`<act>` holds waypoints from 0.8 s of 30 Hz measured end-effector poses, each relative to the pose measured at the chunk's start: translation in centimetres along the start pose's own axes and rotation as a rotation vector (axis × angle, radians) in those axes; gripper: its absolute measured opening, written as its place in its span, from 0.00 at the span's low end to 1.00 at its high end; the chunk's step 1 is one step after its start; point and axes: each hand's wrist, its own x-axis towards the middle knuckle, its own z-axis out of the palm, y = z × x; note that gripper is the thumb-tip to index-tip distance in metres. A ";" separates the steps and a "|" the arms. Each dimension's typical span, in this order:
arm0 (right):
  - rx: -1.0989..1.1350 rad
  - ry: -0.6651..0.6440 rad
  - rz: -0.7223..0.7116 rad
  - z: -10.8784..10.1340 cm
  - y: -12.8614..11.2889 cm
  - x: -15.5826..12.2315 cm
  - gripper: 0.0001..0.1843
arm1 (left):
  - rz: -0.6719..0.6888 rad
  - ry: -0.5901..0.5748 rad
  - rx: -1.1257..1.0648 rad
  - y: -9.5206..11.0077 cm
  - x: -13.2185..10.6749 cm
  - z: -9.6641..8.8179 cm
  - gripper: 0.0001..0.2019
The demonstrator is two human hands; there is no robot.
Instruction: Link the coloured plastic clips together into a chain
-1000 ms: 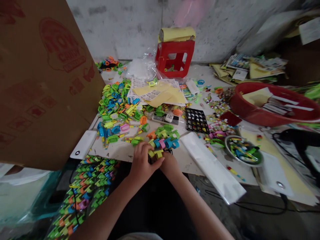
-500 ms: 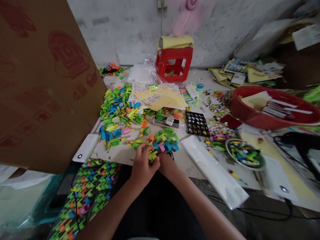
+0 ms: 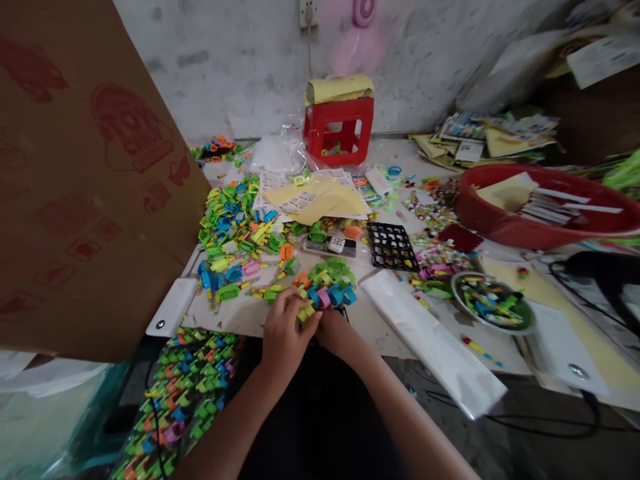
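At the table's front edge, my left hand point(image 3: 286, 328) has its thumb and fingers closed around a yellow plastic toy piece point(image 3: 305, 311). That piece sits at the near corner of a block of small curved plastic toy pieces point(image 3: 327, 285) in green, blue, orange and pink, set in rows. A bit of black edge point(image 3: 342, 312) shows under the block. My right hand point(image 3: 336, 332) is against the near side of the block, its fingers hidden behind my left hand and the pieces. A heap of loose similar pieces point(image 3: 227, 223) lies beyond, to the left.
A cardboard box point(image 3: 125, 220) stands on the left. Packed rows of toy pieces point(image 3: 195, 380) lie below the table edge. To the right are a black grid tray point(image 3: 393, 247), a white plastic packet point(image 3: 430, 340), a bowl of candy tubes point(image 3: 454, 293) and a red basin point(image 3: 530, 230).
The view has shifted slightly, so the surroundings sit a little differently in the picture. Both hands stay at the block of toy pieces in nearly the same pose.
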 end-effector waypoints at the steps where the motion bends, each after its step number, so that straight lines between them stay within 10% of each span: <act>1: 0.002 0.006 0.010 0.2 0.2 0.0 0.15 | 0.011 -0.007 0.038 0.1 0.2 -0.1 0.07; 10: -0.039 0.013 0.063 0.5 0.3 -0.4 0.14 | 0.058 -0.046 0.092 0.2 -0.2 -0.1 0.15; 16: 0.024 0.361 0.090 0.0 1.8 -4.6 0.16 | -0.096 0.048 0.163 -7.5 0.2 -4.4 0.13; 24: 0.075 0.441 -0.074 1.9 0.4 -7.5 0.11 | -0.073 -0.334 0.412 -12.4 1.0 -4.3 0.08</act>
